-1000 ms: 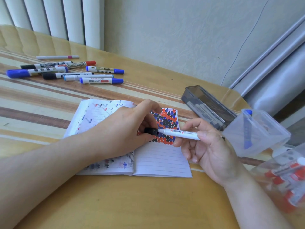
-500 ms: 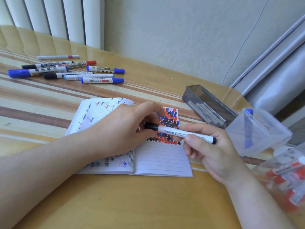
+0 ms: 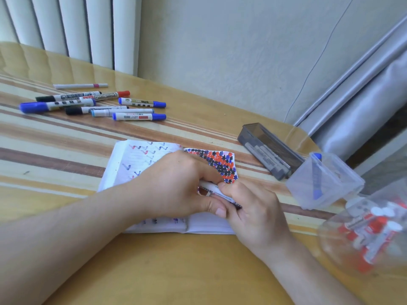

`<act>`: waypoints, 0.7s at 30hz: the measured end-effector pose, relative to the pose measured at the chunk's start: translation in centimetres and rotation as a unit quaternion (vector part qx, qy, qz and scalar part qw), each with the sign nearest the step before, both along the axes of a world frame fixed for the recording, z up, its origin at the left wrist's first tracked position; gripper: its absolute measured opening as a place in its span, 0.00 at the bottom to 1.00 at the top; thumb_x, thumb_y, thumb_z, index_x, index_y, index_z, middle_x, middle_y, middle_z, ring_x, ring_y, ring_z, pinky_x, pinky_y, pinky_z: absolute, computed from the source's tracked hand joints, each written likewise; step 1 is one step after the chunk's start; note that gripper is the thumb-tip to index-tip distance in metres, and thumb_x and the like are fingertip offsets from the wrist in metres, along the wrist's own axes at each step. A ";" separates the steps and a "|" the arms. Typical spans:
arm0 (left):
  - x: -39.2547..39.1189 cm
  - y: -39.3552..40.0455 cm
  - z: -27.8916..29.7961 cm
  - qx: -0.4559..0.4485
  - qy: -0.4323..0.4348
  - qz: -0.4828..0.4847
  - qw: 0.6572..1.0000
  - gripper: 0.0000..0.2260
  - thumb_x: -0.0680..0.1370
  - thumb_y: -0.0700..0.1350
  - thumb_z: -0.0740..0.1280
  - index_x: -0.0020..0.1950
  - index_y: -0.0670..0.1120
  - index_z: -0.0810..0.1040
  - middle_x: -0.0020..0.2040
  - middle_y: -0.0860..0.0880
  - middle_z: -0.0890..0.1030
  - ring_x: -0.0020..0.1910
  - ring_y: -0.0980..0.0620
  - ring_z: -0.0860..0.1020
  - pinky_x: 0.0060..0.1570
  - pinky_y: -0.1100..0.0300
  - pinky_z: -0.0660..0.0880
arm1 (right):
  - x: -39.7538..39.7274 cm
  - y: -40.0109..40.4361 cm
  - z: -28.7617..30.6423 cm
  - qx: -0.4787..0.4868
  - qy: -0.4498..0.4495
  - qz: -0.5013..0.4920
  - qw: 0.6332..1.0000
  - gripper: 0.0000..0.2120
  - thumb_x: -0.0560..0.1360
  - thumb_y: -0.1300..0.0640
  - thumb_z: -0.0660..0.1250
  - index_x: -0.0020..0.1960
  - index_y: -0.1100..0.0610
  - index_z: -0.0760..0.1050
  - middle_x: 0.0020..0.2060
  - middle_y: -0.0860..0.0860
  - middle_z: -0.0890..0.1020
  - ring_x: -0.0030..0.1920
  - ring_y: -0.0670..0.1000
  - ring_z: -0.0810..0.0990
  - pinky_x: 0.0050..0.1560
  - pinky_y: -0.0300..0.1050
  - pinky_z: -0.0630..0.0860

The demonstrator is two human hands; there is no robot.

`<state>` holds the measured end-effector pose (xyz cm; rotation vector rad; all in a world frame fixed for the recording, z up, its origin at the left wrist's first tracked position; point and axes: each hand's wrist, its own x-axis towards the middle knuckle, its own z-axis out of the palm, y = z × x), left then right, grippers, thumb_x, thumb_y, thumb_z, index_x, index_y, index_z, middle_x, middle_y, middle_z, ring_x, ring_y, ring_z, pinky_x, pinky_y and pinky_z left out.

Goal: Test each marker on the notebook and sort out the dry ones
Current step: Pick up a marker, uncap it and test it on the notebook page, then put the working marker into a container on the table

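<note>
Far left, back of table (image 3: 66, 216): loose row of capped markers (image 3: 94, 104), blue, black and red caps, well apart from the hands. Centre: open notebook (image 3: 136, 159) lies flat, left page carries zigzag test strokes, right page top corner is packed with red, black and blue marks. Left hand (image 3: 176, 190) sits over the notebook, fingers curled round the near end of a white marker (image 3: 214, 191); cap or tip hidden under the fingers. Right hand (image 3: 253, 208) is touching the left one, fingers and thumb curled round the same marker's barrel further along, over the right page. Right of the notebook: dark pencil case (image 3: 271, 150), open, markers inside. Next, clear tub (image 3: 323, 181) holding one upright blue marker. Far right edge: clear container (image 3: 370, 227) of red-and-white markers, blurred.
</note>
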<state>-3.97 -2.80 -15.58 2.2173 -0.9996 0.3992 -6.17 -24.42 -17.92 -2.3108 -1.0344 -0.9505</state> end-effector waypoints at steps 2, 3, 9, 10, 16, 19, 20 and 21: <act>0.2 0.2 0.1 -0.009 0.023 0.001 1.000 0.20 0.69 0.69 0.74 0.45 0.53 0.84 0.35 0.54 0.78 0.38 0.53 0.75 0.36 0.53 0.72 | -0.2 0.3 0.3 0.007 0.008 -0.008 1.000 0.11 0.75 0.64 0.71 0.52 0.53 0.73 0.36 0.55 0.81 0.35 0.58 0.78 0.33 0.50 0.74; 0.2 0.2 0.1 -0.008 0.030 0.001 1.000 0.20 0.69 0.68 0.74 0.46 0.53 0.84 0.36 0.54 0.79 0.39 0.53 0.76 0.37 0.53 0.72 | -0.4 0.5 0.2 0.012 0.017 -0.012 1.000 0.10 0.75 0.63 0.70 0.52 0.53 0.74 0.38 0.55 0.83 0.36 0.57 0.79 0.36 0.48 0.75; 1.6 1.1 -0.7 -0.003 0.076 -0.001 0.997 0.25 0.71 0.69 0.72 0.63 0.57 0.80 0.52 0.56 0.77 0.48 0.61 0.72 0.49 0.64 0.71 | -0.6 0.8 0.8 0.056 0.182 -0.081 0.978 0.09 0.76 0.57 0.72 0.52 0.46 0.77 0.42 0.44 0.85 0.40 0.44 0.81 0.40 0.39 0.75; 2.0 1.5 -0.7 -0.022 0.074 0.036 0.996 0.29 0.71 0.71 0.69 0.68 0.59 0.75 0.56 0.57 0.74 0.51 0.61 0.72 0.53 0.63 0.72 | 0.0 0.5 1.6 0.057 0.180 -0.122 0.974 0.08 0.78 0.57 0.71 0.52 0.45 0.77 0.38 0.45 0.83 0.38 0.46 0.79 0.38 0.44 0.74; 4.4 6.5 0.2 -0.004 0.033 0.259 0.965 0.12 0.79 0.57 0.66 0.62 0.59 0.78 0.54 0.54 0.73 0.56 0.49 0.75 0.51 0.54 0.72 | 7.9 -2.1 8.2 0.007 0.166 -0.337 0.927 0.17 0.80 0.66 0.58 0.65 0.54 0.75 0.59 0.52 0.79 0.60 0.55 0.76 0.50 0.45 0.67; 5.1 8.3 -0.5 0.036 0.071 0.318 0.945 0.11 0.78 0.56 0.66 0.60 0.60 0.79 0.55 0.51 0.75 0.60 0.45 0.73 0.58 0.49 0.73 | 11.5 -3.6 8.7 -0.070 0.238 -0.418 0.874 0.24 0.77 0.69 0.57 0.71 0.55 0.72 0.70 0.57 0.73 0.69 0.61 0.71 0.66 0.49 0.69; 5.3 8.8 -0.7 0.050 0.083 0.335 0.937 0.12 0.78 0.56 0.66 0.61 0.60 0.79 0.57 0.50 0.76 0.61 0.44 0.72 0.60 0.48 0.72 | 12.3 -4.0 8.4 -0.095 0.255 -0.435 0.858 0.24 0.76 0.68 0.58 0.69 0.54 0.73 0.69 0.58 0.73 0.68 0.62 0.71 0.67 0.52 0.70; 5.5 9.1 -0.8 0.062 0.092 0.352 0.929 0.13 0.78 0.56 0.65 0.62 0.61 0.79 0.59 0.50 0.76 0.62 0.43 0.71 0.62 0.48 0.71 | 12.7 -4.2 8.0 -0.121 0.260 -0.452 0.845 0.23 0.75 0.66 0.59 0.67 0.51 0.74 0.67 0.58 0.74 0.67 0.63 0.70 0.66 0.54 0.71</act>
